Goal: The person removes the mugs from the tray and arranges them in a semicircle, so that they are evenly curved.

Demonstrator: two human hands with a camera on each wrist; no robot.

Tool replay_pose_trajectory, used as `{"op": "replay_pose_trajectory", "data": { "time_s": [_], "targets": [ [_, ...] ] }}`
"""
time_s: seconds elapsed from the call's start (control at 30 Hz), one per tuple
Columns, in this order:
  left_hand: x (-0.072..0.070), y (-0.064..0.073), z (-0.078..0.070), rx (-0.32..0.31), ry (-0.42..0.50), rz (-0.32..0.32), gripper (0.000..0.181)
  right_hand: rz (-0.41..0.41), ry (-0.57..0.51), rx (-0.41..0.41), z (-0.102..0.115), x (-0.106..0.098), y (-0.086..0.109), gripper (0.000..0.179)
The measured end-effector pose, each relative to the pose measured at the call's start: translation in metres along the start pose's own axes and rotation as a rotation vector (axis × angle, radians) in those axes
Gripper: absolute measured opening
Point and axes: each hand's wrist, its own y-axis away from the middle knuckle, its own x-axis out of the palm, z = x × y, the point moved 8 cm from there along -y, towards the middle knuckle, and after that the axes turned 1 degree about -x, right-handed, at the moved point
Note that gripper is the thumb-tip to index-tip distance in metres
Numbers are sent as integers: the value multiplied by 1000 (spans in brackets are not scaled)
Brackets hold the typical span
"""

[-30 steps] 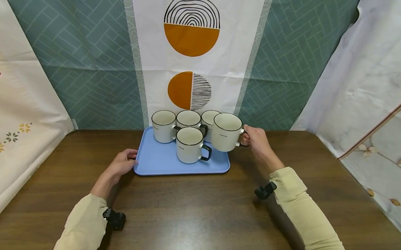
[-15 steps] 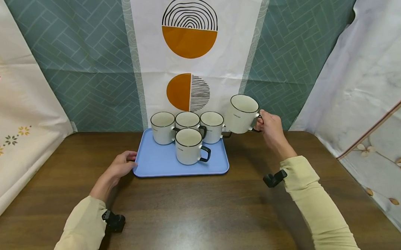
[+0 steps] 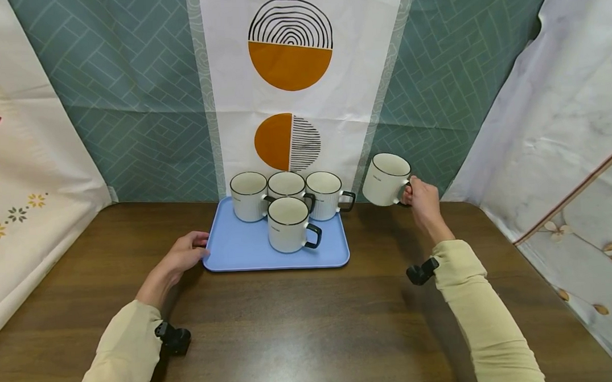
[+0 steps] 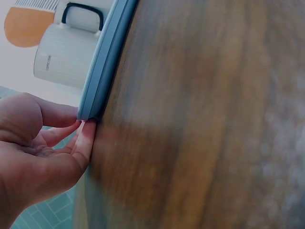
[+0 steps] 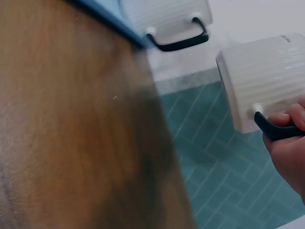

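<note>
My right hand [image 3: 424, 202] grips the black handle of a white, black-rimmed mug [image 3: 386, 180]. The mug hangs above the table, right of the tray and apart from it. In the right wrist view the fingers [image 5: 298, 114] curl round the handle under the ribbed mug [image 5: 267, 78]. My left hand [image 3: 186, 251] holds the left edge of the blue tray [image 3: 231, 251]. In the left wrist view, thumb and fingers [image 4: 86, 138] pinch the tray rim [image 4: 102, 71]. On the tray stand several like mugs: left [image 3: 249, 199], middle [image 3: 285, 182], right [image 3: 323, 199], and front [image 3: 288, 229].
The tray lies on a brown wooden table [image 3: 291, 317], near its back edge. Behind rises a green and white patterned cloth [image 3: 143, 107]. Pale cloths flank both sides, the left one [image 3: 28, 169] and the right one [image 3: 567, 174].
My right hand has carried the mug from the tray's right end up and to the right, then a little lower. The left hand and the tray stay in place.
</note>
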Motion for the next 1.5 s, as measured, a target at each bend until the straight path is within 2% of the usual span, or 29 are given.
{"op": "replay_pose_trajectory", "data": {
  "time_s": [0.3, 0.53, 0.73, 0.83, 0.97, 1.1, 1.3, 1.5],
  "targets": [
    [5, -1, 0, -3, 25, 15, 50, -28, 73, 52, -36, -20, -9, 39],
    [6, -3, -1, -18, 48, 18, 50, -54, 38, 78, -55, -28, -16, 41],
    [8, -3, -1, -29, 75, 35, 50, -73, 68, 111, -69, -36, -17, 41],
    [8, -3, -1, -28, 86, 37, 50, -65, 71, 115, -72, -40, -17, 41],
    [7, -4, -2, -26, 87, 44, 51, -9, 101, 116, -72, -40, -18, 43],
    [3, -4, -2, -29, 90, 47, 52, 20, 199, 124, -68, -37, -18, 42],
    [-1, -4, 1, -17, 88, 35, 52, 17, 422, 152, -60, -33, -20, 40],
    [0, -3, 7, -43, 92, 41, 53, -17, 762, 125, -49, -42, -20, 46]
  ]
}}
